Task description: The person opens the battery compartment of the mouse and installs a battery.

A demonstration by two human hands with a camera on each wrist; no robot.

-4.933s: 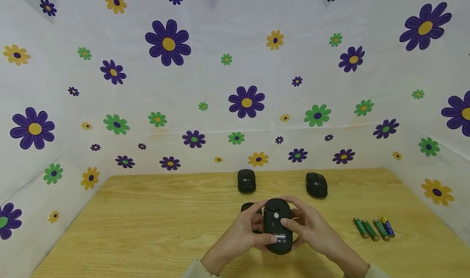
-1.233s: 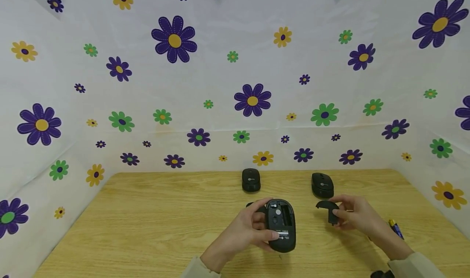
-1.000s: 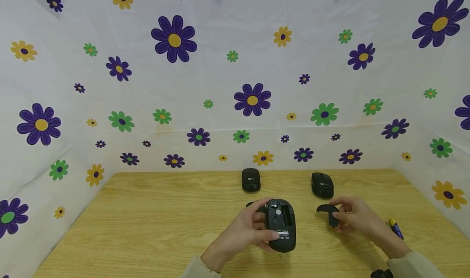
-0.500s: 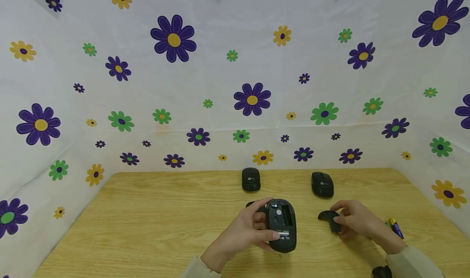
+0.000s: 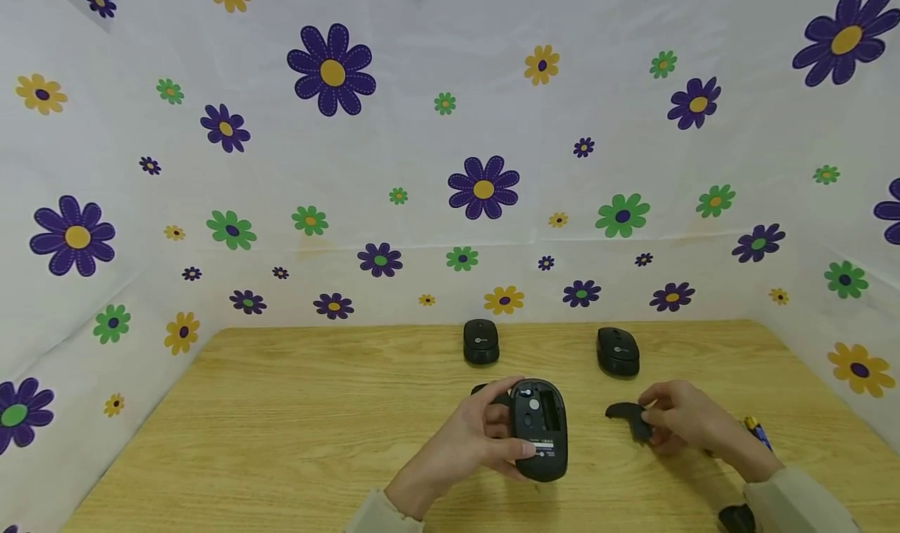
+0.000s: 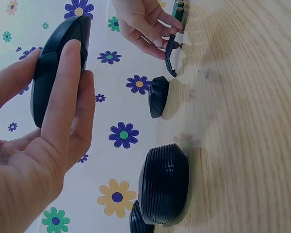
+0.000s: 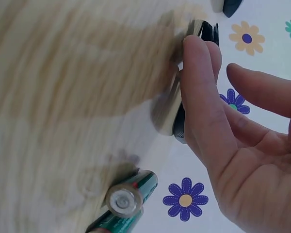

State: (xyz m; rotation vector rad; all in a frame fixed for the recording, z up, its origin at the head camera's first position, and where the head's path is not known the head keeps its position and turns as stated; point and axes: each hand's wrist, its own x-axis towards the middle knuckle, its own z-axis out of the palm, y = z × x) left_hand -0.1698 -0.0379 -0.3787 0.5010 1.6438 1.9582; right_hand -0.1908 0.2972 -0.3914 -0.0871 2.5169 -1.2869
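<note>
Gripping a mouse point(image 5: 540, 430), left hand point(image 5: 464, 441) hovers short of the far table edge point(image 5: 337, 332); only right wrist view shows right hand point(image 5: 687, 420) unclasped at the cover point(image 5: 634, 419).

Kind of a curtained-off nook, can't tell if home or office. Flowery white sheeting point(image 5: 422, 150) walls the wood-grain surface point(image 5: 281, 408) at 9, 12 and 3 o'clock.

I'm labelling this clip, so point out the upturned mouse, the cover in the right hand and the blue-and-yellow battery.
Upturned mouse point(image 5: 540, 432): head view, on its underside, just above the white label.
Cover point(image 5: 634, 415): head view, near the bend by its curved end.
Blue-and-yellow battery point(image 5: 759, 433): head view, on its blue body.
</note>
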